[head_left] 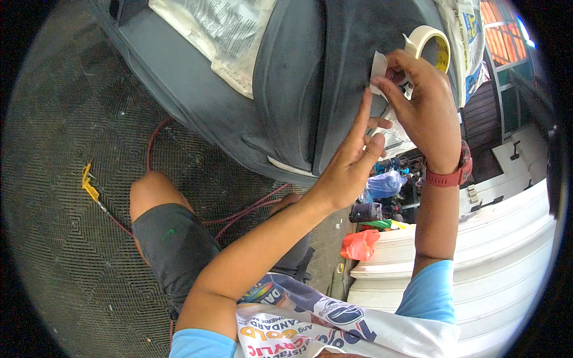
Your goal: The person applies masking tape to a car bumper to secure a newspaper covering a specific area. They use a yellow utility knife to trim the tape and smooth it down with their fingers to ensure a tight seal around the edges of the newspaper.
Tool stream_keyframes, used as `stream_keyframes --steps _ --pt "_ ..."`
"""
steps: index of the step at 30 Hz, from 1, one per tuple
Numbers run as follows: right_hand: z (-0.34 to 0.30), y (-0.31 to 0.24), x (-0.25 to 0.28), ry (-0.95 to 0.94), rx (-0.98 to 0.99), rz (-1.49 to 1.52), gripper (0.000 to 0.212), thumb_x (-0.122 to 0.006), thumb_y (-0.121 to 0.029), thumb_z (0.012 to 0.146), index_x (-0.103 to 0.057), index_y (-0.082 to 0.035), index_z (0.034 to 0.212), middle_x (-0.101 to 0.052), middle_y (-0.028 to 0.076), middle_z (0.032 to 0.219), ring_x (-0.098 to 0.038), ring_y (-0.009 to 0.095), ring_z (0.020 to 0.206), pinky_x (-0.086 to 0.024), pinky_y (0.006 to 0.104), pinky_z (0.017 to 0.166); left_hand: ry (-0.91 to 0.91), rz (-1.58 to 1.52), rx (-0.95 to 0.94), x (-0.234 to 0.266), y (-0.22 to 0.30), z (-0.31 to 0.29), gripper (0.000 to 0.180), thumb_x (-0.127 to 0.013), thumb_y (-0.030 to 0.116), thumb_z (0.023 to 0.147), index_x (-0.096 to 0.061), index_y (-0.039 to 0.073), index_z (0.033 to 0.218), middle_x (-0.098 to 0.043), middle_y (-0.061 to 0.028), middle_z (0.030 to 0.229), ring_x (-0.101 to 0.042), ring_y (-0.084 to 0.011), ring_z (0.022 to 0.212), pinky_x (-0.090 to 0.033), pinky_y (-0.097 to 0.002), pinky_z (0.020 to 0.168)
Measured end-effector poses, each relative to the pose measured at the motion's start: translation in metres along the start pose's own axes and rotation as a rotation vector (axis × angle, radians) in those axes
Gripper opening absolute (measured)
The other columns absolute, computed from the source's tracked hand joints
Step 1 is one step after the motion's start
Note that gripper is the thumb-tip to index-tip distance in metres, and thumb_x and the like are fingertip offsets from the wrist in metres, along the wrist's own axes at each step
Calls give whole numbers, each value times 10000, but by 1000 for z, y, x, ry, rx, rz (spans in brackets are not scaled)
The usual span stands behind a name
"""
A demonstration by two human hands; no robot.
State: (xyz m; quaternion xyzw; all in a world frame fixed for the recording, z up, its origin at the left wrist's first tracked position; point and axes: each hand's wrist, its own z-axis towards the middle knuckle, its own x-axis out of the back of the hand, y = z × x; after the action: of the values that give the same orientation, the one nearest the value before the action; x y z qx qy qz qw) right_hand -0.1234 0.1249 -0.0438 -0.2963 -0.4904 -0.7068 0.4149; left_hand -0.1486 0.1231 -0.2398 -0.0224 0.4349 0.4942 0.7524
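Note:
A strip of pale masking tape (378,67) is pinched between the thumb and fingers of my right hand (425,98), close against a matte dark grey car body (292,77). Just beyond the knuckles of that hand sits the masking tape roll (425,37), its yellow inner core showing. How the roll is supported is hidden behind the hand. My left hand (352,160) has its index finger stretched toward the lower end of the strip, its tip at the panel. The other fingers are loosely bent and apart, with nothing in them.
Printed masking sheets (233,42) edged with tape cover parts of the car. A red hose (221,222) runs over the black ridged floor mat (65,238) to a yellow air blow gun (89,184). Bottles, an orange bag (359,244) and white ribbed panels (477,250) stand at right.

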Motion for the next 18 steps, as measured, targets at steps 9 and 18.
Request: stream_keyframes --steps 9,18 --pt "7 -1 -2 22 -25 -41 185 -857 -124 926 -728 2 967 -747 177 840 -750 369 764 -565 443 706 1 25 -40 -1 0 3 850 -433 475 1218 72 147 1818 -575 -159 1493 -625 -187 1097 -537 -358 974" --pt "11 0 -3 -32 -4 -40 211 -878 -112 882 -720 -9 977 -747 158 823 -757 359 769 -573 426 710 -49 -87 47 -1 7 2 866 -462 413 1220 109 141 1811 -545 -231 1529 -591 -238 1298 -498 -376 1096"
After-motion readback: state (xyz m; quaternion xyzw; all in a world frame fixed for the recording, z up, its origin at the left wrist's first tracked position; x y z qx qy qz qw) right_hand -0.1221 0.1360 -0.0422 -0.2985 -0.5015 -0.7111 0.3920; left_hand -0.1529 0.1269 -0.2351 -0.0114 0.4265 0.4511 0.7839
